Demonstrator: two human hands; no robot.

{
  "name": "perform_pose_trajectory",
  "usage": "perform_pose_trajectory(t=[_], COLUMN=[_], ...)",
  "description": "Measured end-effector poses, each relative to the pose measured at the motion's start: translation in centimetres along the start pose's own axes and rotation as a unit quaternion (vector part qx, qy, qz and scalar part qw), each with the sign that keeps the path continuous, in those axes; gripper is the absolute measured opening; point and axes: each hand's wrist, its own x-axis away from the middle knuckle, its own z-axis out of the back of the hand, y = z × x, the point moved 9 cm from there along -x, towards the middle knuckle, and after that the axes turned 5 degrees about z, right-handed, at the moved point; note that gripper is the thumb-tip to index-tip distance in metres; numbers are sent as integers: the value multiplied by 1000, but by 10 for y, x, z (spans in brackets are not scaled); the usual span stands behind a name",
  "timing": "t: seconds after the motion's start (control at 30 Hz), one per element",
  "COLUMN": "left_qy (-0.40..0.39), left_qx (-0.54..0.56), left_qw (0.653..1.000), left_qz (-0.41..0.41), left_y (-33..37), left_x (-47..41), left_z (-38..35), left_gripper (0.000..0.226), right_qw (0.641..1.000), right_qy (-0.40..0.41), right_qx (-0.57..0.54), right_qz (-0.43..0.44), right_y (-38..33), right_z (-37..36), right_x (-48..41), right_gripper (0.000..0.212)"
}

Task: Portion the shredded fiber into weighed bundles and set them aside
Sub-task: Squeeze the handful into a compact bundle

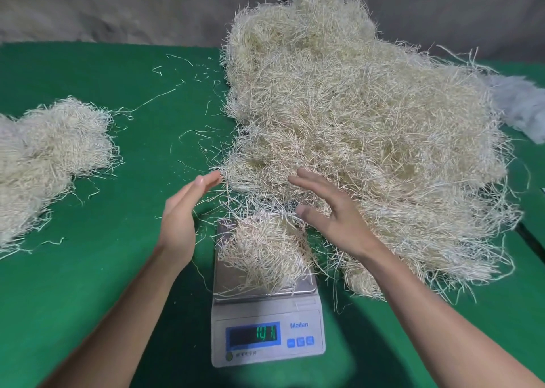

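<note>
A big heap of pale shredded fiber (348, 116) fills the right half of the green table. A white digital scale (267, 325) stands in front of it, its display lit, with a small clump of fiber (262, 249) on its metal pan. My left hand (182, 213) hovers left of the pan, fingers straight, holding nothing. My right hand (330, 213) hovers over the heap's near edge, just right of the pan, fingers spread and empty. Fiber bundles (50, 157) lie at the far left.
Loose strands (182, 92) are scattered across the green table cover (103, 269) between the piles. White fluffy material (519, 104) lies at the right edge, behind the heap. A grey cloth backdrop (118, 7) hangs behind the table.
</note>
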Motion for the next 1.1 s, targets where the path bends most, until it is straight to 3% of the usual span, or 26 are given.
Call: perform_pose_trajectory(t=[0.7, 0.77, 0.93, 1.03, 1.1], left_qy=[21, 20, -25, -67, -57], left_qx=[3, -24, -173, -256, -309], left_qw=[999, 999, 978, 961, 948], left_qz=[28, 36, 115, 79, 53], left_y=[-5, -8, -44, -52, -53], left_x=[5, 6, 14, 24, 26], left_z=[-1, -1, -16, -28, -29], left_gripper=[36, 29, 23, 35, 24], right_qw=[1000, 999, 969, 952, 945], right_qy=[-20, -40, -170, -201, -193], right_qx=[-1, 16, 161, 210, 245], right_qz=[21, 31, 83, 96, 99], right_y=[4, 7, 24, 43, 52], right_z=[-8, -14, -68, -97, -106], right_x=[-2, -2, 12, 22, 25], right_gripper=[50, 59, 107, 108, 99])
